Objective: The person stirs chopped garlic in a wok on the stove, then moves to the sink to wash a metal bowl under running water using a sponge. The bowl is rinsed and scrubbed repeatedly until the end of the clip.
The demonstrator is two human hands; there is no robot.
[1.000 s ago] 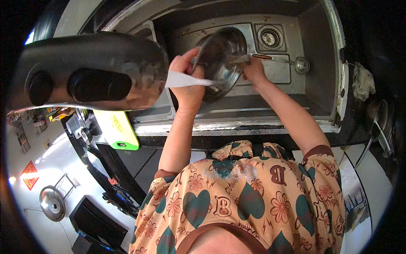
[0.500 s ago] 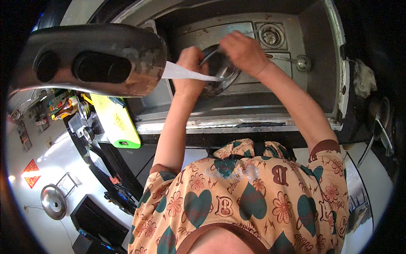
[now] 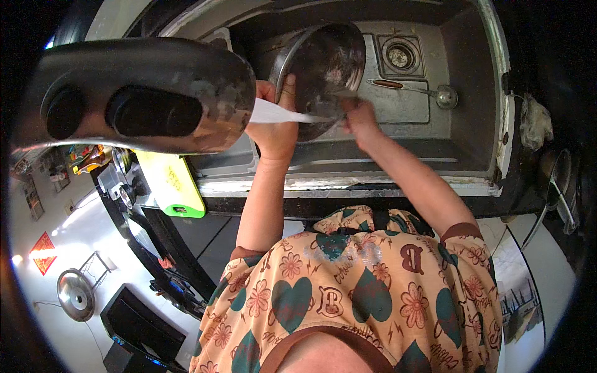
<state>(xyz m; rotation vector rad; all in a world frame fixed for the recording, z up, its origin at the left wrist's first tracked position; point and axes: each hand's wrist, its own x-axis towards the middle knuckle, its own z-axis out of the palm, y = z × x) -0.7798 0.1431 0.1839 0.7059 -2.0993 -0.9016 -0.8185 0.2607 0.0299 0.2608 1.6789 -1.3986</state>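
A round, dark metal bowl point(image 3: 323, 59) is held tilted over the sink, its inside turned up toward me. My left hand point(image 3: 277, 124) is closed on its left rim, with the thumb lying along the edge. My right hand point(image 3: 362, 121) is at the bowl's lower right edge; motion smears its fingers, so their grip does not show clearly. A white stream of water point(image 3: 277, 114) runs from the large dark faucet point(image 3: 143, 93) into the lower part of the bowl.
In the grey sink point(image 3: 398, 149) lies a ladle point(image 3: 445, 96) with a brown handle, below the drain point(image 3: 398, 56). A green-edged cutting board point(image 3: 171, 183) rests left of the sink's front edge. A plastic bag point(image 3: 535, 121) hangs at the right.
The bowl has tipped so its inside shows more fully. My right hand has come down from the far rim to the lower right edge; my left hand has shifted slightly lower.
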